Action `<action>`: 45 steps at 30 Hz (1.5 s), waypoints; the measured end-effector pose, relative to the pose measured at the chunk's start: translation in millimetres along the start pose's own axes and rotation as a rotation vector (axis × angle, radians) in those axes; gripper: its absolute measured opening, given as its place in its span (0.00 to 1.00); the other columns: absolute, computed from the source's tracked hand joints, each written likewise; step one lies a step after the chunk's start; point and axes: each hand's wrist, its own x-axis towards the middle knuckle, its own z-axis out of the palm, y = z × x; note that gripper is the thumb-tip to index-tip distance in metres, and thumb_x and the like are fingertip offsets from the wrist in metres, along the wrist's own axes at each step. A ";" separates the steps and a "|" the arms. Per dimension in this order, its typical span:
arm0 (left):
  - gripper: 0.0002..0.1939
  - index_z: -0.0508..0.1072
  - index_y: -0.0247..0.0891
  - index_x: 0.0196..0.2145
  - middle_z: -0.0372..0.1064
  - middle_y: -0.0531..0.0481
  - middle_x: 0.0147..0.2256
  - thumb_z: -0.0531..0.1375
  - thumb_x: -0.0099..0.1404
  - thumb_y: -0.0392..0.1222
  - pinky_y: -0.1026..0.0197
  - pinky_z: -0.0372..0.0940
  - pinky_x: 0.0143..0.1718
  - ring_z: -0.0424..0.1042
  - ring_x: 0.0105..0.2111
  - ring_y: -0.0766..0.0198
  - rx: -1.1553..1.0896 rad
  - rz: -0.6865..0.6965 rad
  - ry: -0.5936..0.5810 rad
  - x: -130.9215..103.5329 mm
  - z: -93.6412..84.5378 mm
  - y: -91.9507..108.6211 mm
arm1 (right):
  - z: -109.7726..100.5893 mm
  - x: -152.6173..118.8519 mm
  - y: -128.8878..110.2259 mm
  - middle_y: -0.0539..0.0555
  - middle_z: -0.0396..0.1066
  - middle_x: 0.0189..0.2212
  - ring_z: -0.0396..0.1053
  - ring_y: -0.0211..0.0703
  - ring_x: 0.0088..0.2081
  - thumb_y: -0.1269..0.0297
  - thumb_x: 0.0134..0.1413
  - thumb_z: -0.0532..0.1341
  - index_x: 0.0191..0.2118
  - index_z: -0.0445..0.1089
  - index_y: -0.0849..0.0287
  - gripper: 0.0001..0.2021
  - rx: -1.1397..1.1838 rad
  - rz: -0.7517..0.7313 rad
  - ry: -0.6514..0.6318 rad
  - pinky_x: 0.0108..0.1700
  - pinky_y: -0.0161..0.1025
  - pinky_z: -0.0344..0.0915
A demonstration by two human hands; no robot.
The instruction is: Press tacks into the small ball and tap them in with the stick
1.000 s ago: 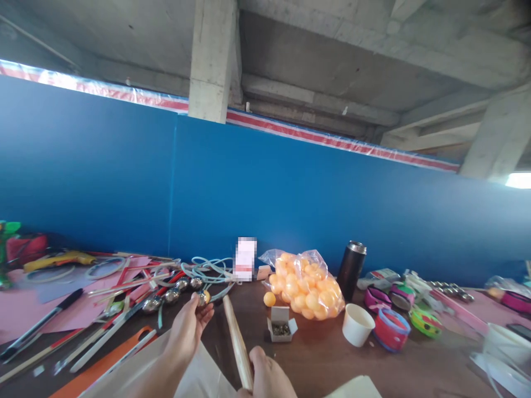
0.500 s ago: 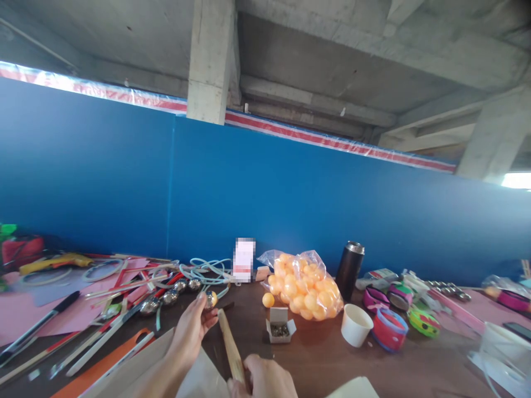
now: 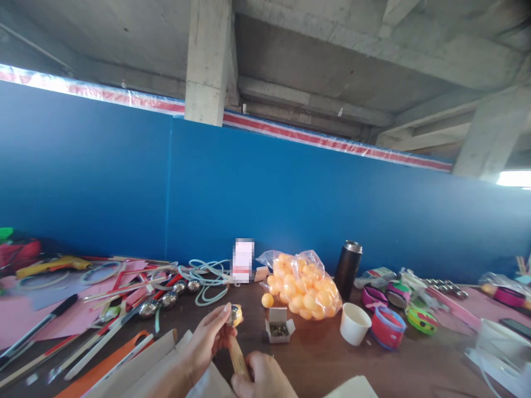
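Between the fingertips of my left hand (image 3: 215, 337) is a shiny ball (image 3: 235, 315), silvery with an orange-yellow part. My right hand (image 3: 263, 376), at the bottom centre, is wrapped round a wooden stick (image 3: 237, 354). The stick's upper end is close under the ball and my left fingers; whether it touches them I cannot tell. Just right of the ball stands an open small box (image 3: 279, 330) of little metal pieces, with a loose orange ball (image 3: 267, 300) behind it.
A clear bag of orange balls (image 3: 305, 287), a black bottle (image 3: 348, 270) and a white paper cup (image 3: 355, 323) stand beyond and right. Colourful wristbands (image 3: 388, 327) lie farther right. Silver balls (image 3: 169, 298), light-blue tubing (image 3: 203, 271), a pen (image 3: 39, 331) and pink paper (image 3: 25, 312) spread left.
My left hand has moved right and slightly down with the ball, nearer the stick. The stick's upper end now sits at my left fingers instead of apart from them.
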 end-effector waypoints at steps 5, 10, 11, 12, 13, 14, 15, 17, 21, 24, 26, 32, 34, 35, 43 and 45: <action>0.18 0.71 0.35 0.39 0.69 0.48 0.30 0.59 0.54 0.49 0.68 0.61 0.23 0.66 0.25 0.70 0.007 0.029 -0.070 -0.2 -2.6 0.3 | -1.4 3.7 -0.9 0.58 0.73 0.30 0.71 0.50 0.35 0.63 0.47 0.52 0.31 0.67 0.58 0.09 -0.028 -0.023 0.043 0.32 0.36 0.58; 0.18 0.71 0.35 0.39 0.68 0.49 0.30 0.59 0.54 0.49 0.68 0.61 0.22 0.65 0.25 0.70 0.002 0.011 -0.065 3.0 -6.1 -0.9 | 0.0 5.2 -0.2 0.57 0.73 0.31 0.70 0.49 0.36 0.63 0.48 0.52 0.32 0.66 0.58 0.08 -0.019 -0.037 0.081 0.34 0.36 0.59; 0.18 0.71 0.35 0.39 0.68 0.49 0.29 0.59 0.54 0.49 0.68 0.61 0.22 0.65 0.24 0.70 0.006 0.009 -0.067 3.5 -6.3 -1.3 | 0.5 4.9 0.3 0.57 0.73 0.31 0.70 0.49 0.36 0.63 0.48 0.52 0.33 0.66 0.58 0.09 -0.025 -0.040 0.079 0.34 0.36 0.59; 0.18 0.71 0.35 0.39 0.68 0.49 0.29 0.59 0.54 0.49 0.68 0.61 0.21 0.65 0.24 0.70 0.011 0.011 -0.070 3.8 -6.4 -1.8 | 1.3 4.5 1.0 0.57 0.73 0.31 0.70 0.50 0.36 0.63 0.47 0.52 0.33 0.66 0.58 0.09 -0.033 -0.038 0.077 0.34 0.36 0.59; 0.18 0.71 0.35 0.38 0.68 0.49 0.29 0.59 0.54 0.49 0.68 0.60 0.21 0.65 0.24 0.70 0.017 0.016 -0.076 3.8 -6.4 -2.4 | 2.2 4.0 1.5 0.58 0.73 0.31 0.70 0.51 0.36 0.63 0.47 0.52 0.33 0.67 0.57 0.09 -0.042 -0.033 0.076 0.35 0.37 0.60; 0.17 0.71 0.35 0.38 0.67 0.49 0.28 0.59 0.54 0.49 0.68 0.60 0.21 0.65 0.24 0.70 0.023 0.020 -0.085 3.6 -6.3 -3.1 | 3.2 3.3 1.9 0.58 0.73 0.32 0.70 0.52 0.36 0.63 0.46 0.53 0.33 0.67 0.57 0.09 -0.050 -0.024 0.076 0.35 0.38 0.60; 0.17 0.72 0.35 0.38 0.67 0.49 0.28 0.59 0.55 0.49 0.68 0.60 0.21 0.64 0.24 0.70 0.030 0.024 -0.095 3.1 -6.3 -3.8 | 4.1 2.6 2.1 0.57 0.73 0.32 0.71 0.52 0.36 0.63 0.45 0.53 0.33 0.68 0.56 0.09 -0.054 -0.014 0.072 0.34 0.39 0.60; 0.17 0.72 0.35 0.38 0.67 0.49 0.27 0.58 0.56 0.50 0.68 0.60 0.22 0.65 0.24 0.70 0.043 0.025 -0.113 2.0 -6.2 -5.1 | 5.5 0.7 1.8 0.57 0.74 0.31 0.71 0.52 0.35 0.62 0.44 0.54 0.33 0.69 0.55 0.09 -0.052 -0.003 0.063 0.33 0.39 0.61; 0.18 0.72 0.34 0.37 0.68 0.48 0.28 0.57 0.56 0.51 0.69 0.59 0.21 0.65 0.24 0.70 0.072 0.010 -0.118 1.9 -6.9 -6.8 | 4.7 -3.2 0.4 0.56 0.74 0.30 0.72 0.52 0.32 0.57 0.46 0.55 0.31 0.70 0.53 0.10 -0.078 -0.010 0.075 0.30 0.37 0.60; 0.17 0.72 0.34 0.35 0.68 0.48 0.28 0.58 0.55 0.51 0.69 0.58 0.20 0.64 0.24 0.70 0.094 -0.002 -0.105 4.4 -7.6 -8.1 | 2.9 -3.8 2.4 0.54 0.74 0.28 0.72 0.49 0.31 0.53 0.50 0.52 0.29 0.70 0.52 0.13 -0.084 -0.073 0.095 0.28 0.35 0.59; 0.17 0.71 0.34 0.33 0.68 0.48 0.27 0.58 0.54 0.52 0.69 0.57 0.20 0.64 0.23 0.70 0.112 -0.019 -0.093 5.6 -8.1 -8.9 | 1.9 -1.6 5.9 0.51 0.74 0.25 0.72 0.46 0.29 0.53 0.53 0.50 0.27 0.70 0.52 0.15 -0.080 -0.115 0.115 0.26 0.33 0.57; 0.17 0.70 0.35 0.28 0.65 0.51 0.25 0.58 0.53 0.53 0.68 0.57 0.21 0.63 0.23 0.70 0.135 -0.005 -0.145 1.8 -5.4 -6.8 | -11.0 19.5 26.5 0.48 0.71 0.28 0.68 0.37 0.29 0.62 0.54 0.51 0.28 0.68 0.52 0.10 -0.041 -0.168 0.415 0.28 0.31 0.55; 0.17 0.70 0.34 0.28 0.63 0.52 0.23 0.58 0.53 0.54 0.67 0.56 0.21 0.62 0.21 0.70 0.161 -0.011 -0.159 -0.3 -2.6 -4.9 | -19.6 28.5 35.9 0.48 0.70 0.31 0.67 0.37 0.31 0.64 0.54 0.51 0.31 0.67 0.52 0.08 -0.027 -0.141 0.502 0.29 0.30 0.55; 0.17 0.70 0.34 0.28 0.63 0.52 0.23 0.58 0.53 0.54 0.67 0.55 0.20 0.62 0.21 0.70 0.175 -0.012 -0.159 -1.1 -1.2 -4.2 | -23.8 32.5 40.6 0.48 0.69 0.32 0.67 0.36 0.32 0.64 0.54 0.51 0.31 0.67 0.52 0.08 -0.034 -0.115 0.526 0.29 0.30 0.55; 0.19 0.72 0.34 0.28 0.65 0.52 0.23 0.59 0.51 0.55 0.67 0.56 0.20 0.63 0.21 0.69 0.250 0.021 -0.118 2.0 -2.1 -9.1 | -32.0 47.3 61.9 0.49 0.68 0.35 0.67 0.38 0.34 0.58 0.52 0.55 0.31 0.70 0.50 0.08 -0.219 0.060 0.442 0.29 0.32 0.54; 0.19 0.72 0.34 0.28 0.65 0.51 0.23 0.59 0.50 0.56 0.67 0.56 0.19 0.63 0.21 0.69 0.253 0.018 -0.114 3.1 -2.6 -10.0 | -30.2 48.2 62.6 0.50 0.68 0.35 0.67 0.39 0.34 0.57 0.52 0.55 0.31 0.69 0.51 0.08 -0.231 0.052 0.430 0.29 0.32 0.54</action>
